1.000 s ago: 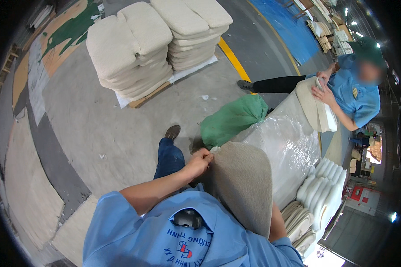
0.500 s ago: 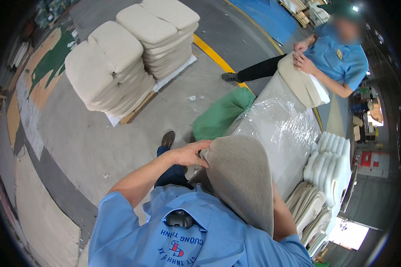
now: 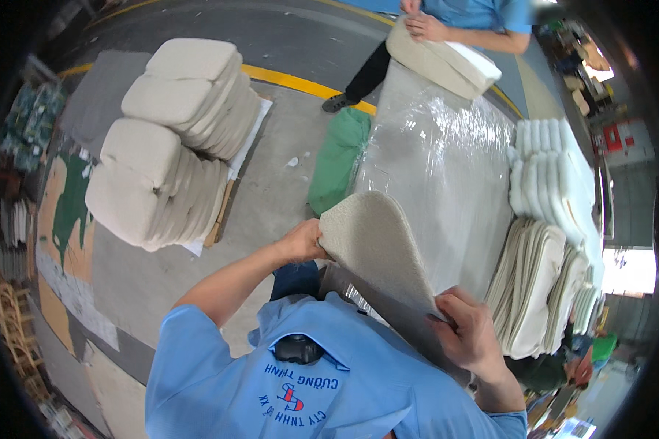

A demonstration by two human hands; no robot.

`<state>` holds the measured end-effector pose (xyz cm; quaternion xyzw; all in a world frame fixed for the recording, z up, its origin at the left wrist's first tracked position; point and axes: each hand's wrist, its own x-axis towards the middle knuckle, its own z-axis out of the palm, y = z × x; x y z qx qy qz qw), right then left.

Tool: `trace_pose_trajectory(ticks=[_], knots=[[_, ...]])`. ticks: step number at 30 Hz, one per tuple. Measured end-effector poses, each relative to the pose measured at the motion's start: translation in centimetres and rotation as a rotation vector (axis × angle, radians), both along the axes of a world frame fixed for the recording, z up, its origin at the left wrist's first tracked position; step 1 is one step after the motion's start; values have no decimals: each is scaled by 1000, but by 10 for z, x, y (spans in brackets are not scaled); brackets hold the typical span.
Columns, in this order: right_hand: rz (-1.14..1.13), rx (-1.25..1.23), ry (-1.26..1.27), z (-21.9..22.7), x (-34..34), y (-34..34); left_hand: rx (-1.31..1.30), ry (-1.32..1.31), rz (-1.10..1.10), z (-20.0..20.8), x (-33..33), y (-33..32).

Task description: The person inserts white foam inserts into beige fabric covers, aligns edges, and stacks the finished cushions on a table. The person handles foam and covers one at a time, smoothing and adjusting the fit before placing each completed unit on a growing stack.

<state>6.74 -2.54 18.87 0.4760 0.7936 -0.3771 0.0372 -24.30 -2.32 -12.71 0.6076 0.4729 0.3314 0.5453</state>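
Observation:
A beige fabric-covered cushion (image 3: 377,241) is tilted up in front of my chest, above the near end of the plastic-wrapped table. My left hand (image 3: 300,241) grips its left corner, with the fingers partly hidden behind the cloth. At the opposite edge my right hand (image 3: 470,329) is closed, pinching the cover's rim between thumb and fingers. Something small and dark shows at those fingertips, too small to make out.
The plastic-covered table (image 3: 439,161) stretches ahead. On its right are folded beige covers (image 3: 523,285) and white cushion pads (image 3: 549,175). A co-worker's hands (image 3: 425,28) hold another cushion (image 3: 436,62) at the far end. A green sack (image 3: 338,161) and stacked cushions (image 3: 154,175) stand left.
My right hand has come into sight from behind the cushion and now pinches its right edge. The cushion has tipped lower. My view has turned, shifting the surroundings.

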Motion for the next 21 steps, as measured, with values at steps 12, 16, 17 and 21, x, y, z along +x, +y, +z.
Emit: trace_pose_trajectory(ticks=[12, 16, 17, 21], knots=[[-406, 344, -114, -3, 42, -80, 46, 32, -137, -2, -3, 18], [-453, 496, -4, 9, 40, -111, 336, 342, -407, -14, -12, 15], [-424, 582, 20, 6, 36, -118, 169, 340, -469, -24, -18, 14], [-567, 579, 17, -22, 41, -159, 413, 313, -684, -28, -9, 42]])
